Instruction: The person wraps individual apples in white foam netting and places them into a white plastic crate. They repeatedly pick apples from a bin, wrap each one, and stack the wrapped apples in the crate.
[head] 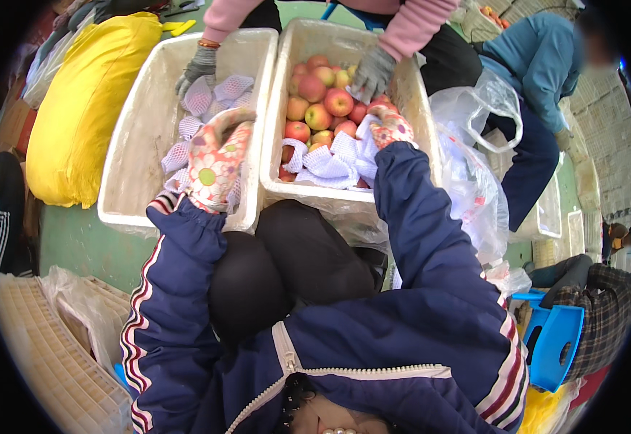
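Note:
My left hand, in a flowered glove, is over the right side of the left white crate, its fingers curled; whether it holds anything is hidden. Beside it in that crate lie several fruits in white foam nets. My right hand, gloved alike, is inside the right crate, at the white foam nets beside bare red-yellow apples; its grip cannot be made out. A co-worker's grey-gloved hand touches the apples, and their other hand is at the netted fruits.
A full yellow sack lies left of the crates. Clear plastic bags bulge at the right, near another person in a blue top. Plastic crates stand at the lower left, a blue stool at the lower right.

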Tool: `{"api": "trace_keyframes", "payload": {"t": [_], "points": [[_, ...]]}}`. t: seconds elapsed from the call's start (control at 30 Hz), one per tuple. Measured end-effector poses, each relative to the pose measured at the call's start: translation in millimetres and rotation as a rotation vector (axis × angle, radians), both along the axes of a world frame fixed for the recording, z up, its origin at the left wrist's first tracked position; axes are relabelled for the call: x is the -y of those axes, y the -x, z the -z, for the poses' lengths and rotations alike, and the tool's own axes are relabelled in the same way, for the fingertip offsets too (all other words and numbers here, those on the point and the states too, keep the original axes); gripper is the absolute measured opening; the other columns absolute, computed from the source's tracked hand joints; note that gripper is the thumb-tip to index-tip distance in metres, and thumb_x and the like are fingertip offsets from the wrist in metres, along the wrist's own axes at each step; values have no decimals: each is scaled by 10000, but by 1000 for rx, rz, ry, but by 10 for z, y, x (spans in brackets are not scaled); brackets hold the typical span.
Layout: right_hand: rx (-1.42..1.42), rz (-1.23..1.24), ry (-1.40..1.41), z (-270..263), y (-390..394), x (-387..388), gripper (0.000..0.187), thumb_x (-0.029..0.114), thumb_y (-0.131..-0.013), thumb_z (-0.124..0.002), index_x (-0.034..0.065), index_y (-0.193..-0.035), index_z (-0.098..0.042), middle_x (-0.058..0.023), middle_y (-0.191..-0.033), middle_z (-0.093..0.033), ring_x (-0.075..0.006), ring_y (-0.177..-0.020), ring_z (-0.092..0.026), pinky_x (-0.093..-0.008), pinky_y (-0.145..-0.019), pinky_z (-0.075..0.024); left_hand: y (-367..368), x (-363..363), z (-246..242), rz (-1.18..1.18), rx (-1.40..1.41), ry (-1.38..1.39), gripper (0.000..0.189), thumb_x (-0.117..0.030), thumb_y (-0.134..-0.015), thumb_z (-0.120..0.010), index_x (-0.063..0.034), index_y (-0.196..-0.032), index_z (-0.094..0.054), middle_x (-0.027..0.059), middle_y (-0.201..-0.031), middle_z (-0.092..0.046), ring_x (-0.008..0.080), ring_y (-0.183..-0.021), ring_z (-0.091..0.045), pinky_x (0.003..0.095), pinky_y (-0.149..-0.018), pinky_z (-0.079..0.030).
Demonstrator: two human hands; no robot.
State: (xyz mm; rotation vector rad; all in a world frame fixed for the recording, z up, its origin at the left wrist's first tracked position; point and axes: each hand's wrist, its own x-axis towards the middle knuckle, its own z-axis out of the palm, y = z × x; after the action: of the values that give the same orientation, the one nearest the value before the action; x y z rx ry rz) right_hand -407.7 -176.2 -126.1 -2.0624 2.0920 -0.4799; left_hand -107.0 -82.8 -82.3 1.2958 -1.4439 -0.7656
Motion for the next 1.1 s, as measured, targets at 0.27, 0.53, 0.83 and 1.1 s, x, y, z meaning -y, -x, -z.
{"api": "trace_keyframes", "payload": {"t": [0.27,0.53,0.83,1.1], "points": [[1394,-476,374,-782,-214,-510,431,-4,-799,-624,-23,-1204,-478,-114,-1065,-583,-157,-949,-578,-263,-840,-471,564,-213,-548,392,-420,227,536,-120,-854,-572,3,-1331,-361,110,-1317,-428,177,-1210,-410,309,-1020,-305],[1765,-770,-159,-549,-891,-1155,501,218,-837,-640,52,-1267,-444,-74,-1122,-563,-153,-933,-579,-268,-769,-484,449,-494,-354,482,-49,273,517,-123,-802,-628,-45,-1279,-444,111,-1377,-327,221,-1251,-371,369,-1011,-336],[1759,-555,-192,-379,-970,-1295,322,123,-876,-564,0,-1162,-481,-118,-1044,-592,-181,-908,-596,-299,-802,-483,342,-601,-255,526,-352,-33,605,-223,-687,-757,10,-1176,-488,142,-1374,-329,253,-1203,-411,378,-1004,-320],[1661,-628,-651,-284,-914,-1380,264,134,-867,-573,8,-1095,-530,-60,-978,-574,-145,-907,-559,-269,-818,-450,285,-568,-8,519,-575,34,576,-226,-843,-574,26,-1315,-362,149,-1306,-427,216,-1219,-408,325,-994,-339]]}}
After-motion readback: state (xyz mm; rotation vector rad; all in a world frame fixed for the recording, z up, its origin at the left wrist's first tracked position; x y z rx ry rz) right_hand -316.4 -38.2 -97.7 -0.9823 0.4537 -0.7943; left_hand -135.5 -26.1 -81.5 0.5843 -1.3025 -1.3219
